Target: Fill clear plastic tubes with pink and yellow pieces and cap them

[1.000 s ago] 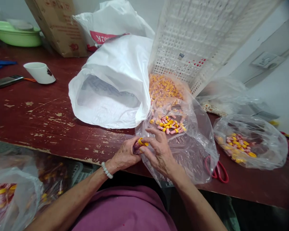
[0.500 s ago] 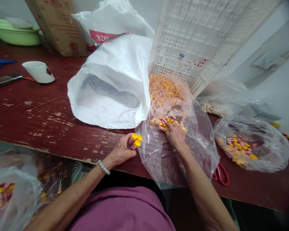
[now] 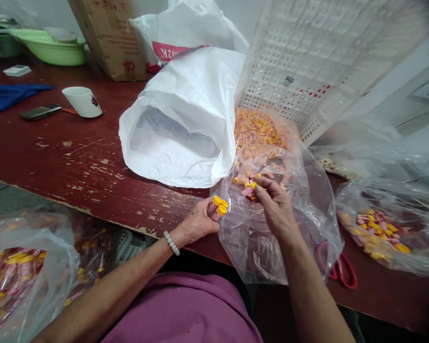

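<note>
Presently, the left hand point(image 3: 198, 223) is holding three tubes point(image 3: 214, 207), its fingers curling around them and the yellow caps facing up and toward the right hand's fingers. The right hand point(image 3: 279, 207) is hovering over the clear bag point(image 3: 243, 247), thumb and forefinger forming a narrow pinch at the small yellow-capped pieces point(image 3: 249, 191); whether they are gripping one, I cannot tell. Those pieces are lying right at these fingertips and just left of them, while a bigger heap point(image 3: 257, 131) is resting beyond, near the crate point(image 3: 329, 57). Beyond the left fingers, the white sack point(image 3: 189, 81) is lying with its mouth facing them. Scissors point(image 3: 348, 278) are lying to the right of the right fingers and nearer the body, and farther right a second bag point(image 3: 422, 252) is holding similar pieces. Well left of the left fingers, the cup point(image 3: 82, 101) and phone point(image 3: 41, 111) are resting on the table point(image 3: 75, 162).
</note>
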The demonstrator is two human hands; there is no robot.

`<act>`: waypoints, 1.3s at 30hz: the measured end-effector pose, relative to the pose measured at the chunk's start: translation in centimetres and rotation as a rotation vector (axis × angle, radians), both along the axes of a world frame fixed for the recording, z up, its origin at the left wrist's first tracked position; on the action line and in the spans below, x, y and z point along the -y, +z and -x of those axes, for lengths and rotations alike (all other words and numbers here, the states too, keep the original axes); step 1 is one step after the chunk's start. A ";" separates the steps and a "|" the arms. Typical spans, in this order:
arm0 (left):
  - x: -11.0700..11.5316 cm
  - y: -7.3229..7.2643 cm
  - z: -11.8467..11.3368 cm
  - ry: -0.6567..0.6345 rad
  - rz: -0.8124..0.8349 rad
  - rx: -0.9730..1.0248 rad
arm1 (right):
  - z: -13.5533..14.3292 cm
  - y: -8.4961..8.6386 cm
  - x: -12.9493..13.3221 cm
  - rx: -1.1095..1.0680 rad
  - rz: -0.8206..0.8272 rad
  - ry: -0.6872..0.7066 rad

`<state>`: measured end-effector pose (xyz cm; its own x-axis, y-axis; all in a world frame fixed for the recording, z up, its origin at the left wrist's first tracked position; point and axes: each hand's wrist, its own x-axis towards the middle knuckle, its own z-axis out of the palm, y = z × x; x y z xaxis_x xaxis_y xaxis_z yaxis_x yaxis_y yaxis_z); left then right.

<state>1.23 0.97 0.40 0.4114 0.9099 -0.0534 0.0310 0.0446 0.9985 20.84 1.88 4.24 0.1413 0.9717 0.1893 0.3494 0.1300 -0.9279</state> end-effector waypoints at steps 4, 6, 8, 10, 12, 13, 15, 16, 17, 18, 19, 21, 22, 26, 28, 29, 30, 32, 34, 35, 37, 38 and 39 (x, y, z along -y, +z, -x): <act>0.3 0.3 -0.3 0.013 0.027 -0.037 | 4.9 0.0 3.3 -0.109 -0.075 0.126; 0.3 0.5 -0.3 0.011 0.001 -0.050 | 5.9 -0.4 3.9 0.003 -0.105 0.143; 0.3 0.6 -0.2 0.005 -0.033 -0.048 | 5.8 -0.5 4.2 0.147 -0.152 0.152; 0.3 0.7 -0.2 0.000 -0.044 -0.031 | 5.3 -0.3 4.3 0.275 -0.230 0.146; 0.2 0.9 -0.1 -0.005 -0.037 -0.012 | 4.7 0.1 4.5 0.390 -0.304 0.127; 0.2 0.9 -0.1 -0.008 -0.032 0.002 | 4.6 0.2 4.6 0.453 -0.333 0.132; 0.3 0.9 -0.2 -0.020 -0.026 0.020 | 4.5 0.0 4.8 0.591 -0.376 0.190; 0.3 0.8 -0.2 -0.033 -0.021 0.017 | 4.6 -0.3 4.9 0.656 -0.395 0.226; 0.4 0.7 -0.3 -0.046 -0.008 0.016 | 4.8 -0.7 5.0 0.710 -0.411 0.254; 0.6 0.6 -0.4 -0.061 0.018 0.021 | 5.0 -1.2 5.1 0.750 -0.417 0.269; 0.7 0.5 -0.5 -0.068 0.055 0.033 | 5.2 -1.7 5.1 0.773 -0.414 0.271; 1.0 0.3 -0.7 -0.049 0.137 0.067 | 5.7 -2.6 5.2 0.786 -0.393 0.259; 1.1 0.3 -0.8 -0.031 0.169 0.087 | 6.0 -3.0 5.2 0.784 -0.385 0.251; 1.1 0.5 -0.8 -0.008 0.221 0.109 | 6.9 -3.4 5.2 0.749 -0.403 0.196; 1.0 0.6 -0.8 -0.020 0.241 0.128 | 7.2 -3.3 5.0 0.723 -0.424 0.196; 1.0 0.6 -0.8 -0.029 0.250 0.144 | 7.3 -3.2 4.9 0.706 -0.430 0.202; 0.9 0.6 -0.8 -0.039 0.255 0.165 | 7.4 -3.1 4.8 0.687 -0.435 0.210; 0.9 0.5 -0.8 -0.050 0.261 0.212 | 7.4 -2.9 4.5 0.651 -0.442 0.220; 1.0 0.5 -0.8 -0.043 0.287 0.249 | 7.4 -2.7 4.3 0.632 -0.437 0.241; 1.0 0.5 -0.8 -0.037 0.306 0.261 | 7.3 -2.6 4.3 0.631 -0.427 0.255; 1.1 0.8 -0.7 -0.044 0.344 0.289 | 7.2 -2.5 4.3 0.640 -0.389 0.282; 1.1 1.0 -0.7 -0.058 0.359 0.301 | 7.2 -2.4 4.3 0.642 -0.369 0.284; 1.1 1.2 -0.6 -0.072 0.369 0.310 | 7.2 -2.4 4.3 0.637 -0.356 0.279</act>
